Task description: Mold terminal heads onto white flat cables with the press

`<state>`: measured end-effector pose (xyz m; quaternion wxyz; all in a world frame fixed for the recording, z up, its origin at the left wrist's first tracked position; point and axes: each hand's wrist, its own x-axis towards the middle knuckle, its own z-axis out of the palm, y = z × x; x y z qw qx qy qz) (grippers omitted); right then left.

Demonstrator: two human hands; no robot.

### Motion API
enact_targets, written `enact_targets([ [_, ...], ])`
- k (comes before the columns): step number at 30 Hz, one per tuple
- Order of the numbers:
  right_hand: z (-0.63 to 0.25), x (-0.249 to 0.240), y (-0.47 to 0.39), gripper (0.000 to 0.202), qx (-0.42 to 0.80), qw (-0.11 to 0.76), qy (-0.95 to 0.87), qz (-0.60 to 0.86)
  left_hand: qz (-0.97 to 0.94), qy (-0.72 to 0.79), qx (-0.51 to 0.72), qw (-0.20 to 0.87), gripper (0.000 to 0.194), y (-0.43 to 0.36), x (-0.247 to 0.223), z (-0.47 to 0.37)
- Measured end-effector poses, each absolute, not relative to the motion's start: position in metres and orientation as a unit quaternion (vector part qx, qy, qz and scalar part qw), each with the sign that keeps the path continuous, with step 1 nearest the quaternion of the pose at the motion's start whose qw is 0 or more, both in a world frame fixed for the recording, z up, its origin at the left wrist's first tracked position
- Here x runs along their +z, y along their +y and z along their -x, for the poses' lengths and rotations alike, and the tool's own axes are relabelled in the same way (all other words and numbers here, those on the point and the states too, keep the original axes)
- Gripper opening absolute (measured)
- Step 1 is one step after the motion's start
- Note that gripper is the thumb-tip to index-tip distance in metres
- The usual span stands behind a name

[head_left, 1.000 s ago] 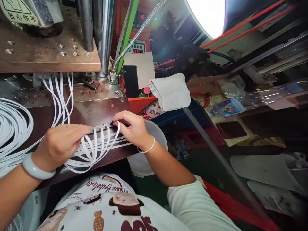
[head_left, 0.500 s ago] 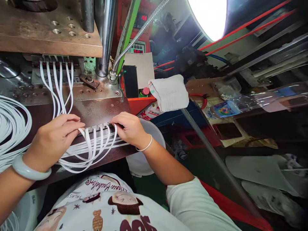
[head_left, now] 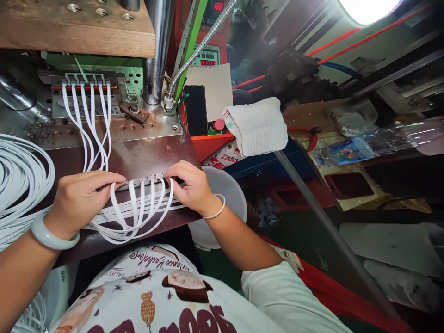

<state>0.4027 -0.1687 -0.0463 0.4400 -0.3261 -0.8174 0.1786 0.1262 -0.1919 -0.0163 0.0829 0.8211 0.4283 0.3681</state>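
Observation:
A narrow slotted metal strip lies across the front of the brown table, with several white flat cables seated along it and looping toward me. My left hand pinches the strip's left end, thumb and fingers together beside the leftmost cable. At the other end, my right hand is closed with thumb and forefinger on the strip, next to the rightmost cable. The fingers partly hide both ends. Farther back, another set of white cables runs into a metal mould under the press's upper block.
A large coil of white cable lies at the left. Behind my right hand are a steel post, a phone, a red button and a folded white cloth. Below the right wrist stands a white bucket.
The press's upper block has risen, so the mould shows more. My left fingers have moved from the leftmost cable to the strip's end. The view has shifted slightly.

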Motion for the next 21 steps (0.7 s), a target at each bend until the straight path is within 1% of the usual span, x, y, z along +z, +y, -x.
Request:
enact_targets([
  [5,-0.401,-0.049,-0.168,0.018,0.19,0.411,-0.818,0.355,-0.894,0.338,0.294,0.018,0.022,-0.188,-0.011,-0.129],
  [7,-0.4,-0.049,-0.169,0.017,0.2,0.4,-0.818,0.362,-0.906,0.307,0.29,-0.004,0.022,-0.19,-0.013,-0.133],
  [9,-0.402,-0.045,-0.172,0.016,0.204,0.396,-0.821,0.357,-0.903,0.306,0.301,0.001,0.022,-0.198,-0.013,-0.134],
  [11,-0.41,-0.036,-0.175,0.016,0.2,0.394,-0.824,0.354,-0.891,0.338,0.301,0.037,0.024,-0.206,-0.008,-0.128],
  [13,-0.419,-0.025,-0.171,0.021,0.193,0.387,-0.825,0.363,-0.866,0.394,0.299,0.072,0.038,-0.209,0.001,-0.111],
  [15,-0.422,-0.014,-0.153,0.022,0.187,0.37,-0.832,0.369,-0.838,0.458,0.289,0.063,0.049,-0.195,0.012,-0.086],
  [16,-0.417,-0.01,-0.137,0.021,0.183,0.356,-0.842,0.362,-0.826,0.49,0.276,0.041,0.05,-0.181,0.018,-0.072],
  [18,-0.392,-0.005,-0.092,0.02,0.172,0.312,-0.866,0.351,-0.804,0.558,0.205,-0.004,0.053,-0.139,0.026,-0.048],
  [19,-0.372,-0.004,-0.065,0.021,0.162,0.289,-0.875,0.354,-0.79,0.591,0.164,-0.006,0.054,-0.115,0.028,-0.04],
  [21,-0.324,-0.002,-0.009,0.022,0.134,0.269,-0.866,0.4,-0.781,0.61,0.131,0.002,0.049,-0.069,0.03,-0.03],
])
